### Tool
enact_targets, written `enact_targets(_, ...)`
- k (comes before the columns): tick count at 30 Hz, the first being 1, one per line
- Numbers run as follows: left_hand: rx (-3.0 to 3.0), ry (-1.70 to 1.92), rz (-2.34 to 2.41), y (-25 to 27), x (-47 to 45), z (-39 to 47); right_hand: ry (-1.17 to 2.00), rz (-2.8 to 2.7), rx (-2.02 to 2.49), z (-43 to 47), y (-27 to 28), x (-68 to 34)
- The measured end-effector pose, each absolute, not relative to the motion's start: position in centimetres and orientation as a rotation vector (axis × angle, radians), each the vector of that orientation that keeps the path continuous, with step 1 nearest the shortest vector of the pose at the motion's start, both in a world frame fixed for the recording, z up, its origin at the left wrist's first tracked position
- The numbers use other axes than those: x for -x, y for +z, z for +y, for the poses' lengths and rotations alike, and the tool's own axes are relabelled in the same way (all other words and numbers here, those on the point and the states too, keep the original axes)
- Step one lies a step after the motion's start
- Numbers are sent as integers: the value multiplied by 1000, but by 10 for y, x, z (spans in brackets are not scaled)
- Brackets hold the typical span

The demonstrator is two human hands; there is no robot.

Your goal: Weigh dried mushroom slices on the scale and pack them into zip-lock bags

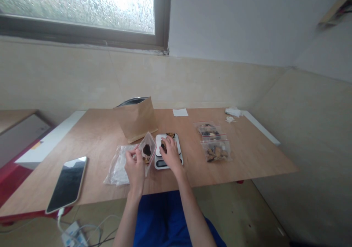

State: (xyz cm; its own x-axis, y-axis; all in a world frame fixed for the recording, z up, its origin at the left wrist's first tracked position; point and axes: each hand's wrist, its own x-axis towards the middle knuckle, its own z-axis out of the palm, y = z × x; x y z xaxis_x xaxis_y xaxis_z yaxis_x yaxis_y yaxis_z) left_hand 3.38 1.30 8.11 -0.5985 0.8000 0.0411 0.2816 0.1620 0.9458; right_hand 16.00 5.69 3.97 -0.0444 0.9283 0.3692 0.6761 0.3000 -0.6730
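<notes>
Head view: left hand (135, 168) grips upright zip bag (147, 150), mouth rightward; right hand (171, 152) pinches pieces (164, 146).

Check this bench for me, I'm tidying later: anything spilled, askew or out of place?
Nothing spilled. The phone lies at the table's front edge, its cable hanging off. Crumpled white scraps sit at the far right corner. Filled bags lie neatly.

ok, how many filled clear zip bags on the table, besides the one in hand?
2. One filled clear zip bag lies right of the white scale; the second sits just in front of it. More may hide behind the brown paper bag.
</notes>
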Motion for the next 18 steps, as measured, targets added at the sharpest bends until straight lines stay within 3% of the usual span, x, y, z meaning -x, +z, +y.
enact_targets(6,-1046,1448,1988,83,-27,11,341,-1984,1532,67,23,-160)
enact_targets(18,-1068,1511,1894,61,-27,18,305,-1841,1427,75,4,-166)
